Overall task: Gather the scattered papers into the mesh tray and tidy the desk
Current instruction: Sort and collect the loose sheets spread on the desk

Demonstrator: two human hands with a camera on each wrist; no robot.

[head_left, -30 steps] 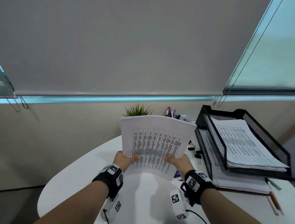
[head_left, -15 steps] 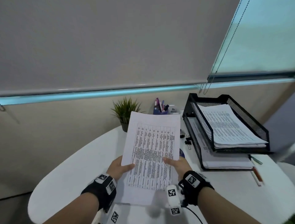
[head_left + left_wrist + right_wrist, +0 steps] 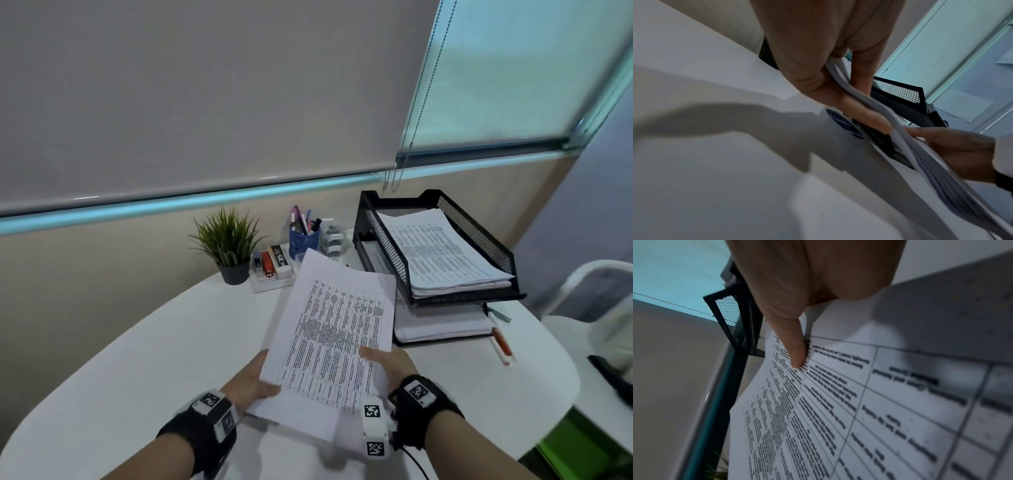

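I hold a stack of printed papers point(image 3: 337, 329) above the white desk point(image 3: 144, 359), tilted with its far end toward the black mesh tray point(image 3: 479, 236). My left hand point(image 3: 251, 380) pinches the near left corner, thumb on top, fingers beneath. My right hand point(image 3: 387, 363) grips the near right edge, its thumb on the printed table point(image 3: 797, 353). The left wrist view shows the stack's bent edge point(image 3: 869, 104) between thumb and fingers. The mesh tray's upper tier holds a pile of printed sheets point(image 3: 442, 250); the lower tier holds more paper point(image 3: 442, 325).
At the back stand a potted plant point(image 3: 227, 246), a stapler box point(image 3: 274, 265) and a blue pen cup point(image 3: 303, 236). Two pens point(image 3: 501, 342) lie right of the tray. A white chair point(image 3: 596, 308) stands past the desk's right edge. A blue round sticker point(image 3: 842, 123) lies on the desk.
The stack has tipped from nearly upright to a flatter slant and swung right toward the mesh tray. The head view has dropped and turned, so more of the desk shows.
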